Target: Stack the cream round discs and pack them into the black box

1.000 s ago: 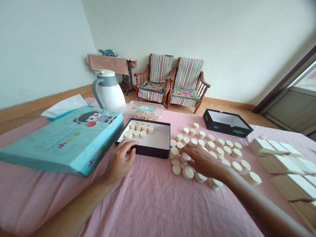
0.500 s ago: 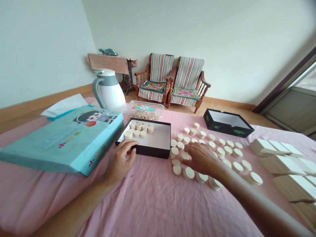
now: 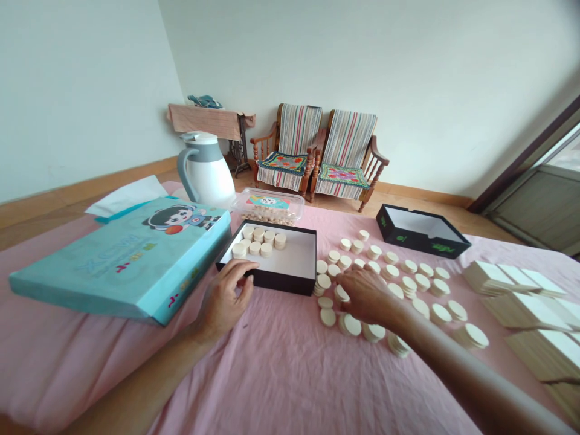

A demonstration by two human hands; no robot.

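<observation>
A black box [image 3: 281, 280] with a white floor sits on the pink cloth [image 3: 281, 368]; several pale round wooden discs [image 3: 257, 240] are stacked in its far left corner. My left hand [image 3: 225, 298] grips the box's near left edge, fingers curled over the rim. To the right, many more discs [image 3: 410, 284] lie in short stacks on the cloth. My right hand [image 3: 368, 295] rests among them, fingers bent down around a small stack of discs [image 3: 341, 294] near the box.
A large light-blue flat box [image 3: 122, 263] lies at left. A white jug [image 3: 207, 172] and a clear plastic tub [image 3: 268, 206] stand behind the black box. A second black box [image 3: 421, 231] sits far right; piles of pale rectangular boards [image 3: 521, 296] lie along the right edge.
My right hand has drawn slightly toward the black box and closed over a stack of discs. The left hand keeps its hold on the box edge. The view shifted a little.
</observation>
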